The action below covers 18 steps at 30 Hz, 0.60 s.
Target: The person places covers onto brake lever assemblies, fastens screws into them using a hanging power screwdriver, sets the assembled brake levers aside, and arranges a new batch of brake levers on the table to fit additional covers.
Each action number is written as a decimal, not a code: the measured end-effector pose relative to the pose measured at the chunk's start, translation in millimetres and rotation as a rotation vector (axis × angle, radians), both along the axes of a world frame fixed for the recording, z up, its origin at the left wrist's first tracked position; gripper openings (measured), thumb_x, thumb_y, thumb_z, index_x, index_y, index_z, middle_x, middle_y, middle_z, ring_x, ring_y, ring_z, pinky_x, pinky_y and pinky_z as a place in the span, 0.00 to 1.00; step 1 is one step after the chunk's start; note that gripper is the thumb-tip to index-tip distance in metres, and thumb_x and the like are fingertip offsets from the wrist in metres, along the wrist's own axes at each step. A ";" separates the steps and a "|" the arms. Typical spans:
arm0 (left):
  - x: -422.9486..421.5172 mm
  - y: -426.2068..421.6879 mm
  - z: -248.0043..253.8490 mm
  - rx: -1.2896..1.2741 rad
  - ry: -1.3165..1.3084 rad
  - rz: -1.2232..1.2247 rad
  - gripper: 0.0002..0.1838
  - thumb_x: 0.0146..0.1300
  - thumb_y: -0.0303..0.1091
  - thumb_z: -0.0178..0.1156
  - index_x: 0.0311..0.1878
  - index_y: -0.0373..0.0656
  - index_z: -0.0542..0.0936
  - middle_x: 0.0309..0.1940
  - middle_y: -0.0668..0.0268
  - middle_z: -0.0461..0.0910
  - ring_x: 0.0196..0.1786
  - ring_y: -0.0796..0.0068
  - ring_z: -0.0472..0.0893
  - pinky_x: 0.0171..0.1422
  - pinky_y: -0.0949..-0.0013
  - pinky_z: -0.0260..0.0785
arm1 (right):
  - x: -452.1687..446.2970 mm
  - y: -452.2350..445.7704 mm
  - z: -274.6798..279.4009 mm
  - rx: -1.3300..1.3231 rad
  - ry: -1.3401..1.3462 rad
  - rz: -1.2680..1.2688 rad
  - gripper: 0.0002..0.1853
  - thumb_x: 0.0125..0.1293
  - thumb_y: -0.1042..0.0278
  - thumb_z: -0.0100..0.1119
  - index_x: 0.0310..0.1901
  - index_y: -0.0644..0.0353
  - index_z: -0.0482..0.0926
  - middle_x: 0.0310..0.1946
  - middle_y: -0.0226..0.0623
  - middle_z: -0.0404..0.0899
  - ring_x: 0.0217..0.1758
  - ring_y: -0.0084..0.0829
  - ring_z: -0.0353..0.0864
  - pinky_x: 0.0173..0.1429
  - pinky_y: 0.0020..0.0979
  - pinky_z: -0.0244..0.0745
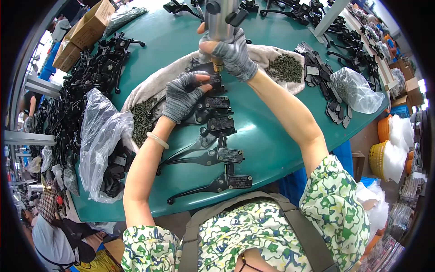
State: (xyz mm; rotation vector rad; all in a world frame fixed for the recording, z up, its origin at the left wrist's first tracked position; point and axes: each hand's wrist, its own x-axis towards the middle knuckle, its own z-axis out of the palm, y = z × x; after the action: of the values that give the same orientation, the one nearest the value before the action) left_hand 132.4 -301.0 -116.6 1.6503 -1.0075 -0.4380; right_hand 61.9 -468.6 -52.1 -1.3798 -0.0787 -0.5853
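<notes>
My right hand (233, 54), in a grey fingerless glove, is wrapped round a silver power screwdriver (220, 22) that hangs upright. Its brass-coloured tip (218, 65) points down at a black lever assembly (212, 81). My left hand (182, 96), gloved alike, is beside that assembly, thumb and index finger apart at its edge; whether it touches the part is unclear. Nearer to me, several more black assemblies with rectangular caps, such as the nearest one (239, 182), lie in a column on the green table (267, 140).
White cloths hold piles of small dark screws at left (144, 119) and right (284, 68). Heaped black lever parts (97, 68) and a plastic bag (102, 145) lie left. Black caps (317, 72) and another clear bag (358, 89) lie right. A co-worker (54, 235) is at lower left.
</notes>
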 end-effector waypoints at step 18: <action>-0.2 -1.9 9.2 0.130 0.053 -0.030 0.17 0.54 0.31 0.71 0.48 0.40 0.84 0.37 0.63 0.87 0.38 0.83 0.80 0.47 0.73 0.74 | 12.5 33.0 9.3 0.094 -0.012 0.046 0.16 0.50 0.67 0.71 0.41 0.62 0.80 0.26 0.30 0.79 0.25 0.19 0.78 0.31 0.25 0.77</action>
State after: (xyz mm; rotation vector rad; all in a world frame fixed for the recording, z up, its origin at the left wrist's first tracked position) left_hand 132.3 -302.8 -107.4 1.7316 -0.9824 -0.5744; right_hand 74.4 -435.6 -42.9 -1.2798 -0.0911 -0.5525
